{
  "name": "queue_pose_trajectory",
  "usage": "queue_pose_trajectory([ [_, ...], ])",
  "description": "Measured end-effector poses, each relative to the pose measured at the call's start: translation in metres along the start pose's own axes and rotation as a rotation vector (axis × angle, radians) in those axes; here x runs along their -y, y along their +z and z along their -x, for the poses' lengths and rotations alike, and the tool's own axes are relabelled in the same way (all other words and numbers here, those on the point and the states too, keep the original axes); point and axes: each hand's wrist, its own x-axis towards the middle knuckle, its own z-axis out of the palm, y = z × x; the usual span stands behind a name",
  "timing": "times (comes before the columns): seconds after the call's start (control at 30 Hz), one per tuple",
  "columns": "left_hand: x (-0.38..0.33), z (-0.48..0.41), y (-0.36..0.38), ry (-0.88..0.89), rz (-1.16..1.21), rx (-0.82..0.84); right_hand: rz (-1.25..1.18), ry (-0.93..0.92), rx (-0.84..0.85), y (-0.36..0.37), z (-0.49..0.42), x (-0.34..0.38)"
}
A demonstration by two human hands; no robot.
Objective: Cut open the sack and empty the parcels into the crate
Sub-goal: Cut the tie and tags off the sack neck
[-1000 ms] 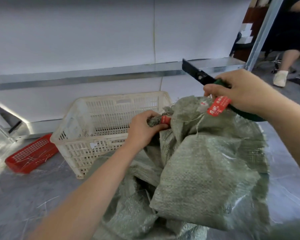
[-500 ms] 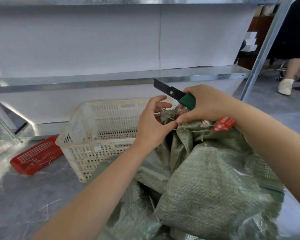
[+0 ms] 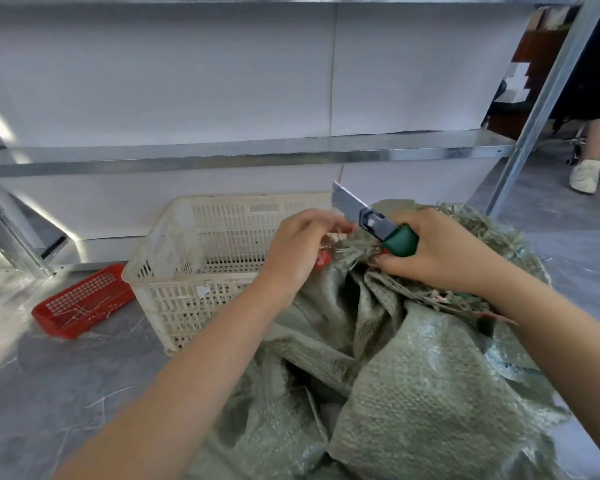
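Gripping the knife [image 3: 381, 227], my right hand [image 3: 442, 252] touched the sack [image 3: 430, 393] beside the crate [image 3: 184, 301]; my left hand [image 3: 295, 249] was blurred, grasp indeterminate.

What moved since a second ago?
The right hand, gripping the knife, moved left and down to the neck of the sack. The left hand loosened its tight grip there; its fingers are blurred now. The crate and red tray stayed put.

The single head-worn camera looked forward and down from close above the green woven plastic sack [image 3: 430, 393], toward the cream slatted plastic crate [image 3: 194, 299] just beyond.
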Motion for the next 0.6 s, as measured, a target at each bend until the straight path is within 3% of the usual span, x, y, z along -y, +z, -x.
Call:
queue_pose_trajectory([
  [0.1,-0.01,-0.002,-0.01,-0.123,-0.481,0.213,0.037,-0.043,0.0,-0.006,0.006,0.0],
  [0.17,-0.01,-0.006,-0.014,-0.254,-0.6,0.345,0.046,-0.065,0.023,-0.007,0.009,0.002],
  [0.27,-0.007,-0.012,-0.015,-0.347,-0.498,0.414,0.097,-0.099,0.062,-0.008,0.011,0.005],
  [0.43,-0.01,-0.014,-0.019,-0.224,-0.362,0.221,0.128,-0.126,0.136,-0.017,0.013,0.003],
  [0.6,-0.017,-0.015,-0.027,-0.164,-0.328,0.204,0.152,-0.143,0.202,-0.021,0.014,-0.001],
])
